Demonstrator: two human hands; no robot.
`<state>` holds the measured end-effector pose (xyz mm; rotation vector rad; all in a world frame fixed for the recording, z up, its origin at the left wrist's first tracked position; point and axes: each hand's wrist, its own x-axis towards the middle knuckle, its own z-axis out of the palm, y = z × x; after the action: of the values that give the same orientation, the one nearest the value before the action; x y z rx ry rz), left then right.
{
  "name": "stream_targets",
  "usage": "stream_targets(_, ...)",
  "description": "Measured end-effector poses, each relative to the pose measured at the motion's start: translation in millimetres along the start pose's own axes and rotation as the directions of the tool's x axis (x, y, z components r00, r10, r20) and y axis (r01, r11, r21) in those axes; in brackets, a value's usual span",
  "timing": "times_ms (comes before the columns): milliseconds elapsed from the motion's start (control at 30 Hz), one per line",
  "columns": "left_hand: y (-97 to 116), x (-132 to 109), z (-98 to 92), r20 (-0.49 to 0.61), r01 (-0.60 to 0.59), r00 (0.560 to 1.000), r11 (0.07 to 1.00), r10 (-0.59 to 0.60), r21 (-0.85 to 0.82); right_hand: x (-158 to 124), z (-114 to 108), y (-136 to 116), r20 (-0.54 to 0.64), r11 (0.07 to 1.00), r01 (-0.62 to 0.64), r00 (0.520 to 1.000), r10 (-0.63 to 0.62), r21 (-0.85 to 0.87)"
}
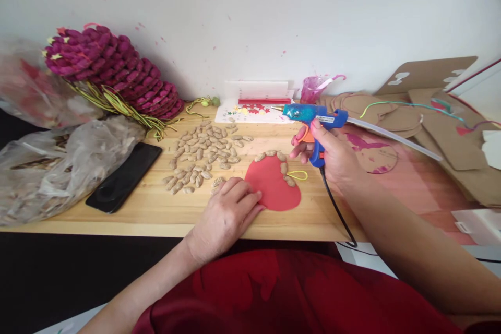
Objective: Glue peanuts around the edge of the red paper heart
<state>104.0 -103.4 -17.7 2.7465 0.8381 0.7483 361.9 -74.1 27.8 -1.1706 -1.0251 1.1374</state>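
My right hand [331, 151] grips a blue hot glue gun [303, 111] with an orange trigger. Its nozzle points left, and a long clear glue stick [395, 138] sticks out of the back. Below the nozzle lies a red apple-shaped cutout [270, 182] with peanuts [271, 153] along its upper and right edge and a yellow loop [298, 175] at its right side. My left hand [230, 209] is closed at the cutout's lower left edge, fingertips and thumb on it. One peanut [217, 183] shows beside the left knuckles; whether the hand touches it is unclear.
Loose peanuts [203, 148] spread left of the cutout. A black phone [125, 177] and plastic bag [78, 167] lie farther left, below a magenta pinecone-like craft [117, 68]. Star confetti [252, 109] and a pink-stained cup [312, 88] stand behind. Cardboard pieces [446, 135] fill the right; the cord [336, 209] hangs over the edge.
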Motion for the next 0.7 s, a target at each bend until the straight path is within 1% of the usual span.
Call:
stream_targets(67,0.4,2.7,1.3,0.005,-0.013,1.000,1.000,0.013,-0.018,1.3,-1.3,-0.3,-0.007,1.000,-0.005,1.000,0.005,-0.007)
stream_targets(167,1.6,4.4,4.0,0.002,-0.012,1.000,0.998,0.012,-0.065,1.2,-1.2,-3.1,-0.010,0.999,-0.051,0.999,0.050,-0.014)
stream_targets(233,2.2,6.0,4.9,-0.023,0.003,1.000,0.995,-0.006,-0.103,-0.4,-0.1,-5.2,-0.006,0.997,-0.075,0.997,0.075,-0.003)
stream_targets(267,2.3,8.0,4.7,-0.049,0.021,0.998,0.991,-0.028,-0.134,-1.3,0.4,-5.9,-0.005,0.997,-0.082,0.997,0.082,0.005)
stream_targets(333,2.0,16.0,3.0,-0.112,0.082,0.988,0.972,-0.109,-0.221,-2.8,0.9,-6.0,0.008,0.995,-0.095,0.995,0.095,0.013)
stream_targets(433,-0.4,39.7,-0.1,-0.177,0.185,0.951,0.923,-0.255,-0.338,-3.3,0.6,-3.6,0.051,0.994,-0.110,0.993,0.109,0.009)
stream_targets(467,-1.7,50.0,-0.4,-0.197,0.197,0.940,0.913,-0.279,-0.357,-3.1,0.6,-2.6,0.062,0.994,-0.108,0.992,0.107,0.012)
stream_targets(533,-4.6,71.3,0.9,-0.146,0.263,0.930,0.889,-0.337,-0.375,-2.4,1.1,-1.0,0.069,0.995,-0.102,0.993,0.100,0.020)
stream_targets(600,-6.8,90.1,4.1,-0.050,0.321,0.929,0.864,-0.368,-0.388,-1.6,1.8,-0.4,0.061,0.994,-0.105,0.993,0.104,0.006)
stream_targets(700,-7.4,107.7,9.2,0.046,0.387,0.914,0.834,-0.402,-0.395,-0.6,1.8,-1.2,0.026,0.994,-0.099,0.995,0.100,-0.038)
